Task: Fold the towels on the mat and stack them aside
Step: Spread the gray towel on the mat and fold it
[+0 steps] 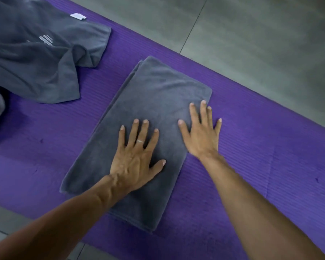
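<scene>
Fingers splayed flat on folded towel, loose towel heap beside, purple mat

Folded grey towel lying flat as a long rectangle on the purple mat, with rumpled unfolded grey towels heaped at its far-left end.

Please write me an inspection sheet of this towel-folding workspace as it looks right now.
Surface: purple mat lying on a grey tiled floor.
Job's things: folded grey towel flat at mid-mat; loose grey towels, crumpled, at the upper left, one with a white tag.
Clutter: nothing seen.
Hands: left hand pressed flat on the folded towel, wearing a ring; right hand flat on the towel's right edge, partly over the mat.
Cables: nothing seen.
Surroundings: only bare floor is in view.
</scene>
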Demonstrator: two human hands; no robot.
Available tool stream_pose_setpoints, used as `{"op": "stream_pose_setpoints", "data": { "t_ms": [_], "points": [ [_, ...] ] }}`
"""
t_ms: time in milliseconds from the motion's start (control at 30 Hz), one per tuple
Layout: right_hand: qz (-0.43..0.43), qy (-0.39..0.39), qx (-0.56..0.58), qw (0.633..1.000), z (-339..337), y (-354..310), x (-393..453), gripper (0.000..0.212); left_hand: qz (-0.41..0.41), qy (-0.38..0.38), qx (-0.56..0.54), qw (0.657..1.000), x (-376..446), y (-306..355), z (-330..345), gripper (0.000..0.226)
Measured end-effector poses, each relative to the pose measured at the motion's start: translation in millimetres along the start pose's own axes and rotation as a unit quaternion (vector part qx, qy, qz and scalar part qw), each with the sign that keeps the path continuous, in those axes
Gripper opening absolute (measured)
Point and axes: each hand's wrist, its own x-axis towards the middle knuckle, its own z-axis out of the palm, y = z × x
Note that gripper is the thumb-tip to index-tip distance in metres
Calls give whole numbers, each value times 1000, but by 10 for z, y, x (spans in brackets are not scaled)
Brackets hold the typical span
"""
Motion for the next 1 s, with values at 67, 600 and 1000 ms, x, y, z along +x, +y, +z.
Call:
{"op": "stream_pose_setpoints", "data": {
  "t_ms": [67, 600, 1000],
  "points": [
    [62, -6, 76, 995, -144, 115, 261, 81, 46, 4, -9, 999, -132, 143, 43, 77],
    [289, 38, 489, 822, -618, 799, 83, 47, 181, -81, 22, 980, -493, 526, -91, 97],
    [49, 54, -30, 997, -484, 1541, -1745, 76, 210, 7, 81, 974, -833, 561, -267, 32]
  ]
}}
